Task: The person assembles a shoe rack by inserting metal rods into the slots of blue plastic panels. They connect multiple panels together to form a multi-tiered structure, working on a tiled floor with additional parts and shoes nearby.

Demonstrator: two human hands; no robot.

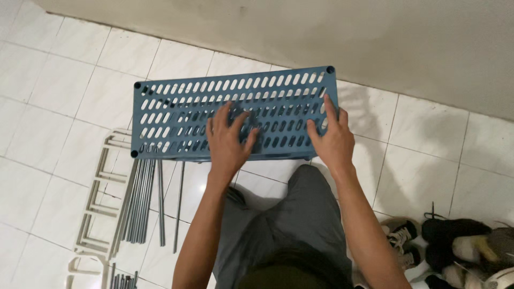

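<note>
Your two hands rest on a blue shelf (pixel 235 112) that fills the upper middle of the frame, lying over white floor tiles (pixel 48 123) just in front of a grey wall (pixel 375 37). The shelf is a long rectangle, tilted slightly so its right end sits higher in the picture, and its whole top is pierced with rows of slanted oval slots. Each visible corner carries a small dark round socket. Through the slots you can see a second slotted layer underneath, so more than one panel seems stacked here. Your left hand (pixel 229 140) lies flat on the lower middle of the shelf, fingers spread wide and pressed on the slots, gripping nothing. Your right hand (pixel 333 138) sits at the lower right of the shelf, fingers extended upward along the surface and the thumb angled inward; whether it hooks the edge cannot be told. At the lower left of the frame, a bundle of grey rods (pixel 138 200) lies on the tiles just below the shelf's left end, beside white frames (pixel 96 208). Your grey trousers (pixel 284 225) fill the lower middle, and a heap of shoes (pixel 455 246) sits in the lower right corner, well apart from the shelf.
</note>
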